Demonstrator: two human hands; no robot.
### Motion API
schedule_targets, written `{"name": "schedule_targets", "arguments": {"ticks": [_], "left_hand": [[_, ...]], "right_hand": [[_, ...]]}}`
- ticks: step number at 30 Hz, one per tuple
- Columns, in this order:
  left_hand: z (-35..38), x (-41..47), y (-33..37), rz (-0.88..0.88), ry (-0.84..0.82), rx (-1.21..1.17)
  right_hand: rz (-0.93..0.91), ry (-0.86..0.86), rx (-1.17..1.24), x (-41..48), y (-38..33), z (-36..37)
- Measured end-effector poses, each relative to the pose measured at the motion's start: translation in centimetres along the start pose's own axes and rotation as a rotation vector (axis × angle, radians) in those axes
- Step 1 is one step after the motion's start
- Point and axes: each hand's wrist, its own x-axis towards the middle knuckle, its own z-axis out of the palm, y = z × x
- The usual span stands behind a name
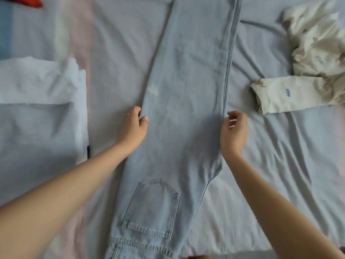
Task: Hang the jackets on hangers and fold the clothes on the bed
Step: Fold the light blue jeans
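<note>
We see little beyond the bed (280, 146), its pale blue-grey sheet (115, 53) filling nearly the whole view. To the right of the right hand's (233, 131) grip, long creases fan across the sheet. To the left of the left hand's (133, 128) grip, a pale pink band (82, 34) runs from far to near. Nearer to us than both grips, along the bottom edge, a darker strip (261, 255) may be the bed's edge or the floor. The light is soft and even, and the shadows are faint.
</note>
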Motion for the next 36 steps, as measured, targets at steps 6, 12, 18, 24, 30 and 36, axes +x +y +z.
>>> {"name": "schedule_targets", "arguments": {"ticks": [6, 12, 18, 24, 30, 36], "left_hand": [[1.0, 14.4, 7.7, 0.076, -0.136, -0.081], [3.6, 25.7, 13.5, 0.101, -0.107, -0.155], [5.0, 28.2, 14.8, 0.383, 0.046, 0.087], [5.8, 27.4, 13.0, 0.572, 0.281, 0.426], [5.3, 28.2, 13.0, 0.545, 0.207, 0.165], [3.9, 30.2, 14.5, 0.25, -0.095, -0.071]], "right_hand": [[0.156, -0.316, 0.147, 15.9, -7.8, 5.9], [0.144, -0.218, 0.157, 28.1, -13.2, 9.5], [0.203, 0.069, 0.109, 29.6, -8.5, 9.3], [0.053, -0.223, 0.063, 34.5, -9.9, 9.2], [0.154, -0.246, 0.296, 38.4, -13.3, 10.1], [0.449, -0.306, 0.44, 40.3, -15.6, 10.9]]}}
